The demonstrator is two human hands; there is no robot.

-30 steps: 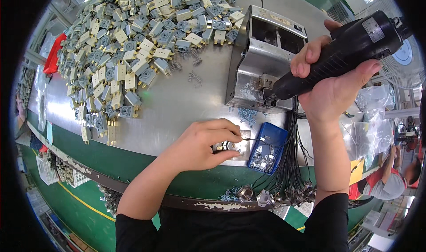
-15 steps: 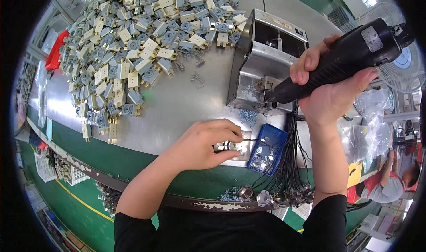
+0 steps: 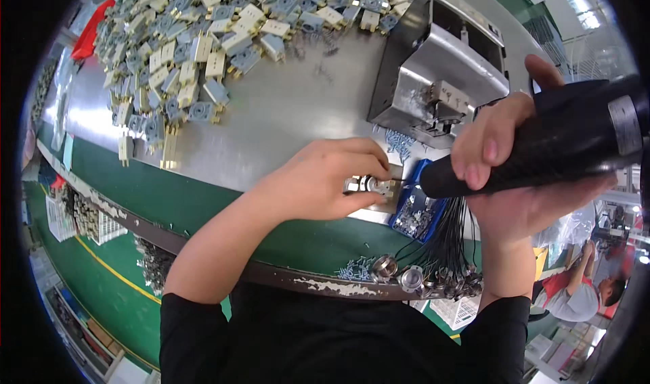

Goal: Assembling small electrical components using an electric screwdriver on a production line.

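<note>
My left hand (image 3: 328, 181) is closed around a small metal fitting with a round white-and-black centre (image 3: 367, 185), thumb on the near side and fingers on the far side. The fitting rests on a small metal plate (image 3: 383, 207) at the table's front edge. In my right hand (image 3: 491, 137) is a black electric screwdriver (image 3: 569, 130), held nearly level with its nose pointing left at the fitting. Its nose is over the blue tray (image 3: 441, 215); whether the bit touches the fitting I cannot tell. Small metal pieces lie in the tray.
A metal screw feeder (image 3: 413, 79) stands behind, with loose blue screws (image 3: 399, 142) before it. Grey-and-cream blocks (image 3: 217, 62) are heaped at the far left. Black cables (image 3: 458, 238) and round metal housings (image 3: 411, 278) line the front edge. Another person (image 3: 575, 292) sits at right.
My right hand has drawn the screwdriver away from the feeder, nearer and lower, toward the fitting. My left hand still grips the fitting. The whole view has shifted.
</note>
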